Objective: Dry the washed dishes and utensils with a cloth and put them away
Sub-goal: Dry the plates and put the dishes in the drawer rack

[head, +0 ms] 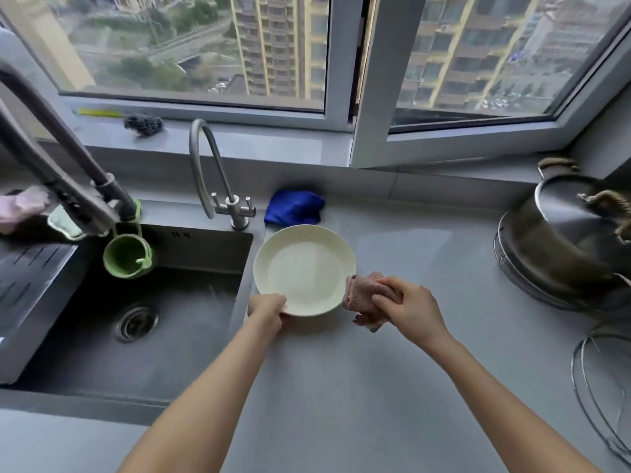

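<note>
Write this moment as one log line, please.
left hand: grips plate rim | right hand: holds pink cloth at rim | stage: drying

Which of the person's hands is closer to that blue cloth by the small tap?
Right, though only slightly. The right hand grips a pink cloth below-right of the blue cloth; the left hand holds the plate's near edge.

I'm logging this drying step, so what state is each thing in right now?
plate: upright, empty, held at its near rim
pink cloth: bunched, touching the plate's right rim
left hand: grips the plate
right hand: grips the pink cloth
blue cloth: crumpled on the counter
window: right pane ajar
</note>
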The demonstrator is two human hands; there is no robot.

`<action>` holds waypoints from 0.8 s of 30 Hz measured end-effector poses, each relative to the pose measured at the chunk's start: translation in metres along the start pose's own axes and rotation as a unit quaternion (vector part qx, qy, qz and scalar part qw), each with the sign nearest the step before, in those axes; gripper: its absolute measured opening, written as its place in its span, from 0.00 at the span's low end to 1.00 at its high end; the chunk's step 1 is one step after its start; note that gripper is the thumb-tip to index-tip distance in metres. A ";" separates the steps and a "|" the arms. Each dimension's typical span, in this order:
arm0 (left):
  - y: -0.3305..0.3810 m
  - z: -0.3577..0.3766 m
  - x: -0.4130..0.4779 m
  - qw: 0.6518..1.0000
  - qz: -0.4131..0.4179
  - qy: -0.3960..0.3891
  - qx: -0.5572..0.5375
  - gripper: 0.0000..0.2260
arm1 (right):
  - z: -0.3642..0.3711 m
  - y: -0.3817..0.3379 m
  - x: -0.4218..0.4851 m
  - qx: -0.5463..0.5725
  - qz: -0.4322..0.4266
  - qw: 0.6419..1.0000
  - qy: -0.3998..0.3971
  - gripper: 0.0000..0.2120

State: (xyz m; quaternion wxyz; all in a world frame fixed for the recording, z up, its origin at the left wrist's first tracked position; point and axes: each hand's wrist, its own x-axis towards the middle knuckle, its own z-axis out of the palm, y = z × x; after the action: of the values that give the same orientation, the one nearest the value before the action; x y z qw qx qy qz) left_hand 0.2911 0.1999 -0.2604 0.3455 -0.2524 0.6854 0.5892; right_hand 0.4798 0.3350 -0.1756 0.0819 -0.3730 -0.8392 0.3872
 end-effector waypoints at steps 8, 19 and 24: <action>0.003 -0.035 0.004 0.994 0.067 -0.066 0.050 0.17 | 0.008 -0.014 0.000 -0.013 0.016 0.999 0.033 0.10; 0.056 -0.182 0.018 0.982 0.077 -0.160 0.057 0.22 | 0.040 -0.063 -0.002 -0.034 0.002 0.998 0.046 0.10; 0.110 -0.241 -0.005 0.986 0.117 -0.111 0.051 0.17 | 0.080 -0.105 0.003 -0.030 -0.036 0.999 0.009 0.10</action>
State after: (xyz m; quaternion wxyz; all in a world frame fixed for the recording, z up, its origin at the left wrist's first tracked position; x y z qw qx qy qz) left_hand 0.1685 -0.0171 -0.1710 0.3605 -0.0855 0.6965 0.6145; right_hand 0.3846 0.2458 -0.1560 0.0922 -0.3486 -0.8623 0.3556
